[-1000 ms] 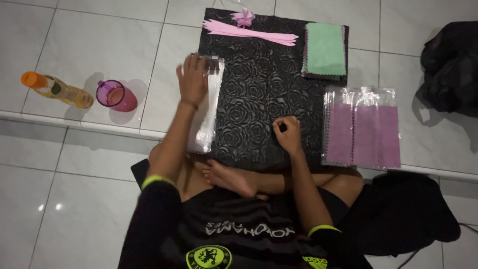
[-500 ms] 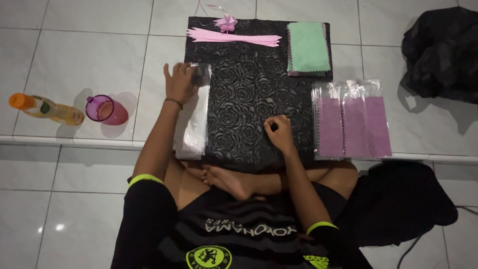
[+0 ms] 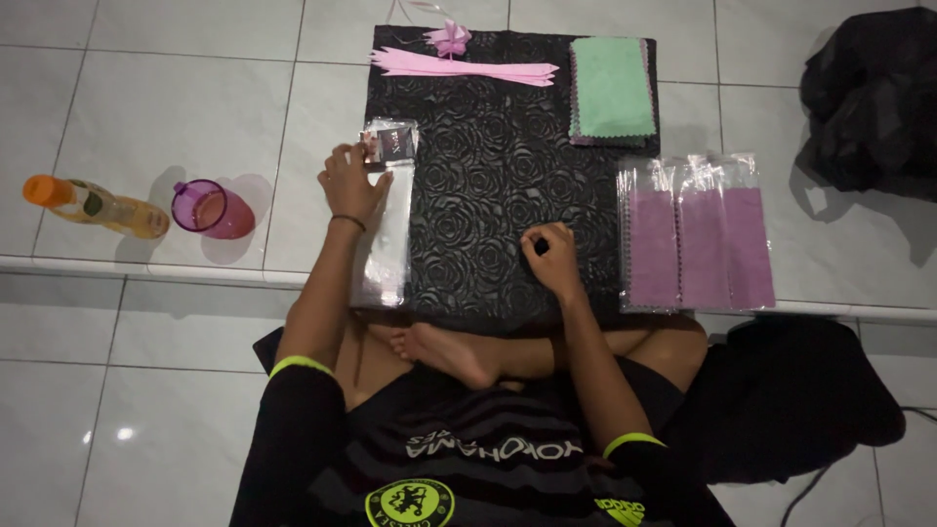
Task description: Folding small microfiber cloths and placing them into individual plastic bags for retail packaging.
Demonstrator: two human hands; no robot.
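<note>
Floor (image 3: 176,117): white tiles are seen, with a step edge running across under the arms.
Black mat (image 3: 488,195): it is laid flat on the floor in front of the crossed legs, and a rose pattern is pressed into it.
Purple packs (image 3: 698,234): three clear bags with purple cloths are laid side by side at the right edge of the mat.
Green cloths (image 3: 610,88): a small pile is set at the top right of the mat.
Pink strips (image 3: 468,68): they are laid across the top of the mat, with a pink bow (image 3: 451,39) just above.
Clear bags (image 3: 386,224): a long stack is laid along the left edge of the mat.
Left hand (image 3: 349,183): the grip is spread flat on top of the clear bags, near the dark card at their top end.
Right hand (image 3: 551,256): the grip is curled shut on the mat; what is pinched inside cannot be told.
Step in hand: it is judged that one clear bag is being picked off the stack.
Next move: only the top bag has to be slid loose, so a light press and a pinch at one edge are called for.
Cup (image 3: 210,208) and bottle (image 3: 93,203): they are set well apart, on the far left.
</note>
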